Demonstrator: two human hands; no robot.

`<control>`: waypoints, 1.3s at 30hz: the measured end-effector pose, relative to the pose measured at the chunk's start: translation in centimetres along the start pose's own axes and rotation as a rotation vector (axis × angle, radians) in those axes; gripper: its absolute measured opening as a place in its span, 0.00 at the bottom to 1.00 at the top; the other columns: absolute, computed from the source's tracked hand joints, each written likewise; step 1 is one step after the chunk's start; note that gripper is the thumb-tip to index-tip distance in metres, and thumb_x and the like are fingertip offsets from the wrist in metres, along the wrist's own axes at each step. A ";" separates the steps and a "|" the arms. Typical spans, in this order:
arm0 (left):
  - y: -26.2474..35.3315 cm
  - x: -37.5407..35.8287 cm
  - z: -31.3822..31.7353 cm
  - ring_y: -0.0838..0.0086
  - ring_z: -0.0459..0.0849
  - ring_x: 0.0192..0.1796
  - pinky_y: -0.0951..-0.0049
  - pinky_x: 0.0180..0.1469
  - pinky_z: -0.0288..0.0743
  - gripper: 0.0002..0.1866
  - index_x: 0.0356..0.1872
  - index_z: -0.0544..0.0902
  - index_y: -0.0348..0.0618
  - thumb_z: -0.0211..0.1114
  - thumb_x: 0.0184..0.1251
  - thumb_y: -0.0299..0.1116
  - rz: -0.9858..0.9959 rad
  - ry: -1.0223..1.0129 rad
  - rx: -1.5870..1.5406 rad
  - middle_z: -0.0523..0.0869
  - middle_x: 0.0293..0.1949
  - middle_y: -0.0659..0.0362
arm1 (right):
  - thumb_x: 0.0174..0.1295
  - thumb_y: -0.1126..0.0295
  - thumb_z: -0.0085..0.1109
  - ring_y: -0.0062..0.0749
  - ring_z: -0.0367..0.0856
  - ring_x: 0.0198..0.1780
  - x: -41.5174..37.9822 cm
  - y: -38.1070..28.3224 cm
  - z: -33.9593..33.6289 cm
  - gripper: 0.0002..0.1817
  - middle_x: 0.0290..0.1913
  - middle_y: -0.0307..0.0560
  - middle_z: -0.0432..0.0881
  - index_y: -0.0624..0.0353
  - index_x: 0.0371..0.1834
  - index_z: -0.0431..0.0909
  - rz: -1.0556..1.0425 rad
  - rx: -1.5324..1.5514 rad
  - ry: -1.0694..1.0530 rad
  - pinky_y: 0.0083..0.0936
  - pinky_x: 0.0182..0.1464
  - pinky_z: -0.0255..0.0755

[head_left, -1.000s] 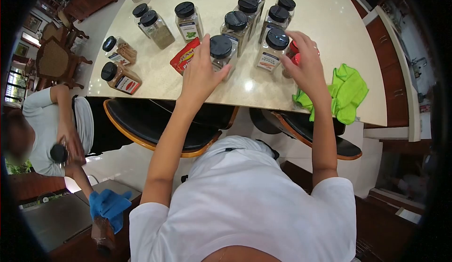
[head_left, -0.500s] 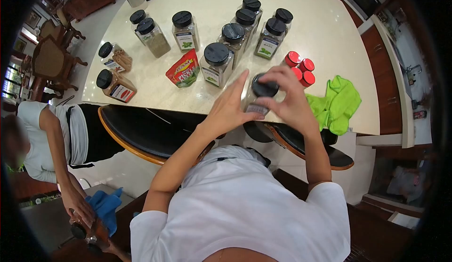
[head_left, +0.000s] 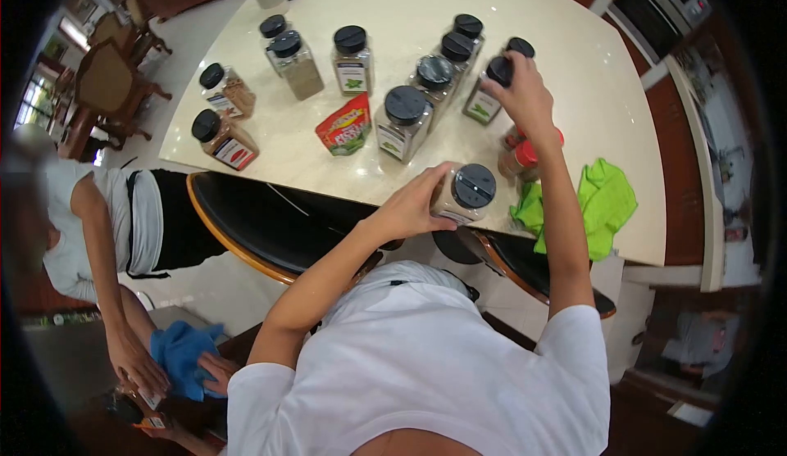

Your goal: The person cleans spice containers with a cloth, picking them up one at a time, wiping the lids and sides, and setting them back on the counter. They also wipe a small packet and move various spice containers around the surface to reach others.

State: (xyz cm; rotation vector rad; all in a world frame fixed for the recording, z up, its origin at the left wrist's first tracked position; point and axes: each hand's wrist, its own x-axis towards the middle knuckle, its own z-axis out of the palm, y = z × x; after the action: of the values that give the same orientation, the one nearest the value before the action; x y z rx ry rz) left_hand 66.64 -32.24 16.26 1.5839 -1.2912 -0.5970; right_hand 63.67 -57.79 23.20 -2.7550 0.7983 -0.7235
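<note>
My left hand (head_left: 410,204) is closed around a clear spice jar (head_left: 449,202) with a black lid, at the table's near edge. Farther out, my right hand (head_left: 527,95) has its fingers at the black lid of another jar (head_left: 482,102), whose label shows green leaves. A second black-lidded jar (head_left: 520,47) stands just behind that one. Left of my hands, a row of similar jars (head_left: 403,124) runs away from me. Below my right forearm are small red-capped bottles (head_left: 518,159), partly hidden by it.
A red seasoning pouch (head_left: 345,127) lies on the table (head_left: 283,157), with more jars (head_left: 228,140) to its left. A green cloth (head_left: 608,202) lies at the right. At lower left, another person (head_left: 98,218) handles a jar and a blue cloth (head_left: 182,358). Stools (head_left: 270,222) stand below the edge.
My right hand has left the near jar's lid and reached forward to the jar with the leaf label. My left hand stays by the near jar, now gripping it. The view has shifted slightly.
</note>
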 end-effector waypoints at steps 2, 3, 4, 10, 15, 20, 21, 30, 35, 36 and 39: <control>-1.2 0.0 0.0 0.58 0.63 0.68 0.64 0.67 0.59 0.46 0.61 0.65 0.40 0.81 0.37 0.35 0.070 -0.019 -0.042 0.64 0.63 0.48 | 0.46 0.48 0.68 0.49 0.78 0.49 -1.4 -1.4 -1.2 0.35 0.52 0.51 0.75 0.56 0.54 0.69 -0.026 0.064 -0.046 0.39 0.46 0.73; -1.6 -0.2 0.1 0.52 0.57 0.70 0.61 0.68 0.57 0.47 0.60 0.66 0.42 0.81 0.35 0.38 0.102 0.032 0.015 0.58 0.66 0.45 | 0.45 0.51 0.69 0.48 0.79 0.48 -2.4 -2.1 -2.1 0.34 0.50 0.51 0.75 0.56 0.53 0.70 -0.020 0.118 -0.090 0.38 0.45 0.73; -1.6 -0.2 -0.1 0.52 0.57 0.70 0.61 0.68 0.57 0.47 0.60 0.66 0.42 0.81 0.35 0.38 0.097 0.048 0.022 0.58 0.66 0.45 | 0.45 0.51 0.69 0.48 0.79 0.48 -3.4 -3.0 -3.2 0.34 0.50 0.51 0.75 0.56 0.53 0.70 -0.036 0.125 -0.094 0.38 0.45 0.73; -0.6 0.0 -0.5 0.44 0.49 0.72 0.55 0.71 0.50 0.47 0.59 0.69 0.50 0.82 0.31 0.43 0.130 -0.014 0.118 0.46 0.69 0.42 | 0.48 0.51 0.68 0.46 0.79 0.46 -5.4 -3.8 -5.5 0.31 0.49 0.50 0.76 0.57 0.52 0.72 -0.138 0.264 -0.395 0.34 0.45 0.72; -1.1 0.1 0.1 0.48 0.51 0.72 0.57 0.71 0.51 0.46 0.61 0.69 0.51 0.81 0.32 0.39 0.161 -0.053 0.054 0.46 0.70 0.43 | 0.52 0.51 0.65 0.44 0.75 0.53 2.3 3.3 -2.4 0.32 0.54 0.52 0.74 0.58 0.57 0.72 -0.101 0.264 0.080 0.38 0.54 0.69; -0.6 -0.1 0.3 0.48 0.54 0.71 0.59 0.70 0.54 0.46 0.61 0.69 0.51 0.81 0.33 0.38 0.149 -0.036 0.036 0.46 0.70 0.44 | 0.51 0.54 0.65 0.46 0.74 0.55 6.5 6.4 1.6 0.30 0.57 0.52 0.72 0.56 0.56 0.72 -0.113 0.162 0.023 0.41 0.58 0.66; -0.5 -0.2 0.3 0.47 0.55 0.70 0.59 0.69 0.55 0.46 0.61 0.69 0.50 0.81 0.33 0.38 0.150 -0.028 0.044 0.47 0.70 0.43 | 0.51 0.56 0.65 0.46 0.75 0.55 6.7 6.7 2.0 0.29 0.56 0.52 0.73 0.55 0.56 0.73 -0.125 0.144 -0.006 0.40 0.58 0.67; -1.1 -0.3 1.0 0.44 0.58 0.68 0.59 0.67 0.60 0.45 0.60 0.67 0.44 0.79 0.36 0.44 0.133 0.049 0.118 0.50 0.69 0.41 | 0.52 0.53 0.65 0.47 0.74 0.57 2.3 0.7 -3.0 0.29 0.56 0.52 0.74 0.52 0.57 0.72 -0.150 -0.039 -0.277 0.45 0.58 0.64; -1.9 -0.1 2.1 0.44 0.60 0.67 0.59 0.66 0.61 0.46 0.61 0.67 0.43 0.78 0.37 0.46 0.153 0.116 0.186 0.51 0.68 0.41 | 0.54 0.54 0.63 0.49 0.73 0.55 5.5 -9.6 -3.6 0.25 0.54 0.54 0.76 0.56 0.52 0.75 -0.631 0.117 -0.026 0.37 0.56 0.68; -1.9 -0.1 2.2 0.44 0.61 0.66 0.59 0.66 0.61 0.46 0.61 0.67 0.43 0.78 0.37 0.46 0.150 0.122 0.208 0.51 0.68 0.41 | 0.54 0.55 0.63 0.48 0.74 0.54 6.4 -12.3 -2.9 0.23 0.51 0.53 0.77 0.57 0.50 0.76 -0.751 0.159 -0.055 0.34 0.54 0.69; -1.7 -0.1 1.9 0.46 0.61 0.66 0.60 0.66 0.61 0.46 0.62 0.66 0.45 0.78 0.37 0.47 0.119 0.094 0.179 0.49 0.69 0.41 | 0.54 0.49 0.60 0.44 0.78 0.50 8.0 -20.5 1.0 0.24 0.44 0.49 0.82 0.57 0.46 0.79 -0.769 0.082 -0.189 0.39 0.51 0.69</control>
State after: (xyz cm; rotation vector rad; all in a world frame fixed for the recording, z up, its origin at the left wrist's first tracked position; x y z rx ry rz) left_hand 65.73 -32.88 13.96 1.6464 -1.3874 -0.3361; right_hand 79.32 -44.92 31.72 -2.9584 -0.3571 -0.5593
